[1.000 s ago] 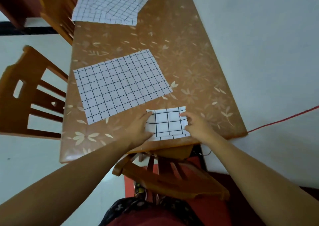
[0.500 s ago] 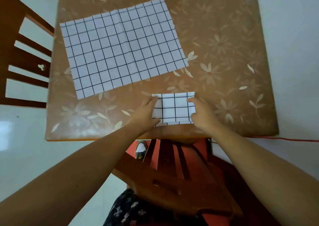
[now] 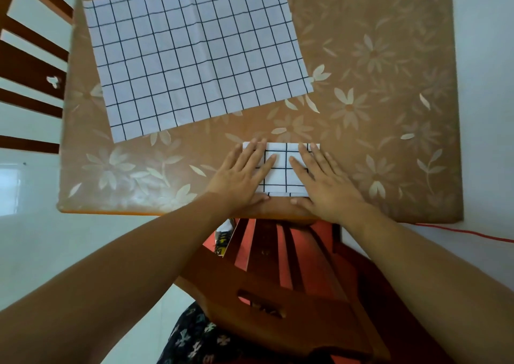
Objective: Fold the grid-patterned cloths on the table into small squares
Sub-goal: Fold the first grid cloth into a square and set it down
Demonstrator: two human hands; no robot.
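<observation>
A small folded square of white cloth with a black grid lies near the table's front edge. My left hand lies flat on its left part, fingers spread. My right hand lies flat on its right part, fingers spread too. Neither hand grips the cloth; both press down on it. A larger grid-patterned cloth lies spread out flat on the table beyond it, toward the left, apart from the folded one.
The table has a brown cover with pale flowers. A wooden chair stands at its left side. Another wooden chair stands below the front edge, between me and the table. A red cord runs along the floor at right.
Both hands went from pinching the folded cloth's side edges to lying flat on top of it. The view tilted down, so the far cloths left the frame.
</observation>
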